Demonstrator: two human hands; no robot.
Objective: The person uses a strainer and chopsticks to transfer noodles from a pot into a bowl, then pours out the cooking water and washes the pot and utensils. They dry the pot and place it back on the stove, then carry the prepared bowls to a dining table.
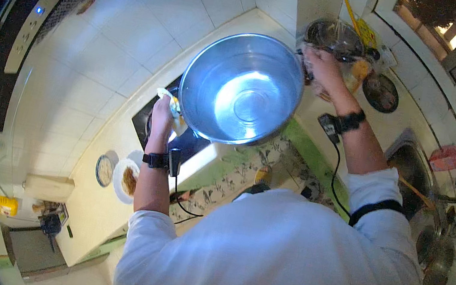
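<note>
A large, shiny stainless steel pot [245,95] is in front of me, its open mouth facing the camera; it holds no visible food. My left hand [162,113] is closed at its left side, with a white and yellow cloth [178,115] in the grip. The pot's handle there is hidden. At the opposite rim, my right hand [324,70] is closed around a dark handle-like part, blurred and partly hidden by the fingers. Below the pot, a black cooktop [142,120] shows in part.
A dark pan [335,38] stands in the back corner, near a round dark dish [381,92]. To the left are a white plate of brown food [121,190] and a small bowl [104,171]. The sink [412,161] lies right, below the window. A range hood [33,28] overhangs the left.
</note>
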